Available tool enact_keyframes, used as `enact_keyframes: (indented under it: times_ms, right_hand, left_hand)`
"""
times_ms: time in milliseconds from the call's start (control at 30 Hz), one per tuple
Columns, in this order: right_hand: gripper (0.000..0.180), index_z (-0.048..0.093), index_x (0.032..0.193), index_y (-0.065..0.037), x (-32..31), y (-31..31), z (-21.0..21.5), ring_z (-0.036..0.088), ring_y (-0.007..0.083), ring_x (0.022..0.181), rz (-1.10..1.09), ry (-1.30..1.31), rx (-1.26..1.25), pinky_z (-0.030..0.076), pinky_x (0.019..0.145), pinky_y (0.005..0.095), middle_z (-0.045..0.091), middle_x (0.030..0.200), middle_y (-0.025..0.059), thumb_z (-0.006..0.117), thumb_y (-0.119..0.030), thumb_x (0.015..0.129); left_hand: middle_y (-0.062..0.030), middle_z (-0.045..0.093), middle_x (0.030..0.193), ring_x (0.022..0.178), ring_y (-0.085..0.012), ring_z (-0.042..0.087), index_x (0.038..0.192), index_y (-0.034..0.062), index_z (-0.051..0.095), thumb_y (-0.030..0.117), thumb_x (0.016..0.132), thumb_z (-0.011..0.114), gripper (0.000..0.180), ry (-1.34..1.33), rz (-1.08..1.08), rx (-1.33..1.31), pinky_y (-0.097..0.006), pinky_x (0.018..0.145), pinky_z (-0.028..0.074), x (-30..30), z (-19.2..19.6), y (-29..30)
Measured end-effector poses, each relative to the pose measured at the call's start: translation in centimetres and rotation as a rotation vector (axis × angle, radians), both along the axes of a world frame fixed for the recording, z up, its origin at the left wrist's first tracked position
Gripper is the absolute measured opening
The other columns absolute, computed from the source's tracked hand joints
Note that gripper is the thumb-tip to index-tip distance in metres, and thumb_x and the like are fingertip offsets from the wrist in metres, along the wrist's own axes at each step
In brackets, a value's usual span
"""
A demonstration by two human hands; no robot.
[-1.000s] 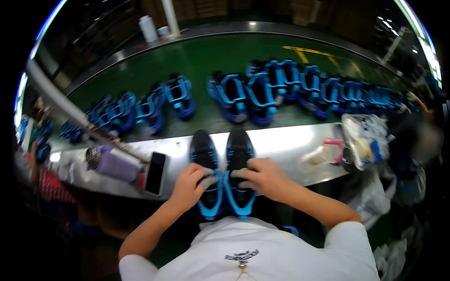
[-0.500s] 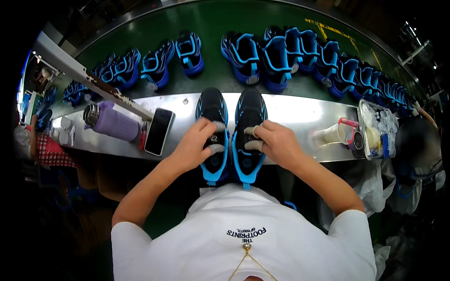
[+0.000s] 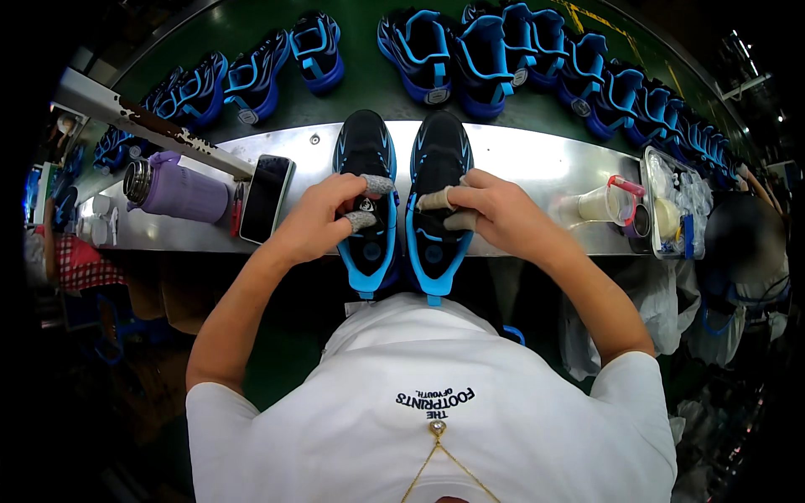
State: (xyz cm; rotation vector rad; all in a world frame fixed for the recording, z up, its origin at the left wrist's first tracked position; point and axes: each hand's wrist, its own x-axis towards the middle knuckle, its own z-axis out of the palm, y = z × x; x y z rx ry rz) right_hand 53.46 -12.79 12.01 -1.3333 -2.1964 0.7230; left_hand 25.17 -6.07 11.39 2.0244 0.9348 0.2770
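Note:
Two black sneakers with bright blue trim stand side by side in front of me, toes pointing away: a left sneaker [image 3: 364,142] and a right sneaker [image 3: 441,144]. My left hand [image 3: 314,220] is closed at the left sneaker's opening, its grey-wrapped thumb and finger on the tongue area. At the right sneaker, my right hand [image 3: 508,215] has its beige-wrapped thumb and finger bent onto the tongue and collar. The other fingers of both hands are curled and partly hidden. Both heels reach over the near edge of the metal ledge [image 3: 537,168].
Beyond the ledge, rows of similar sneakers [image 3: 485,67] line a green surface. On the left lie a purple flask [image 3: 186,191], red-handled tool [image 3: 236,208] and phone [image 3: 267,198], below a chipped metal bar [image 3: 151,126]. A plastic cup [image 3: 594,206] and a metal tray [image 3: 651,180] stand right.
The whole view has shifted, so the ledge and sneakers sit higher in the picture. Both hands stay at the sneakers' openings, with small finger shifts.

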Motion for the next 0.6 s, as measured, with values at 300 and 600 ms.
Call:
enact_keyframes:
  times_ms: [300, 600]
  right_hand:
    - [0.031, 0.072, 0.106, -0.018, -0.4, 0.5, -0.1, 0.060, 0.0259, 0.078, -0.076, 0.008, -0.116, 0.050, 0.070, 0.0373, 0.054, 0.084, 0.0076, 0.079, -0.024, 0.077]
    - [0.035, 0.073, 0.111, -0.020, 0.2, 0.8, -0.4, 0.058, 0.0247, 0.081, -0.076, -0.007, -0.163, 0.049, 0.072, 0.0354, 0.051, 0.088, 0.0084, 0.079, -0.021, 0.077]
  left_hand:
    - [-0.0075, 0.051, 0.096, 0.078, -0.0215, 0.052, 0.117, 0.0023, 0.056, 0.006, 0.077, 0.075, 0.045, -0.030, 0.018, -0.054, -0.032, 0.071, 0.045, 0.7, -0.6, 0.2]
    - [-0.0106, 0.052, 0.099, 0.082, -0.0228, 0.052, 0.113, -0.0001, 0.058, 0.001, 0.079, 0.068, 0.036, -0.087, 0.052, 0.050, -0.032, 0.073, 0.045, 0.8, -1.0, -0.4]
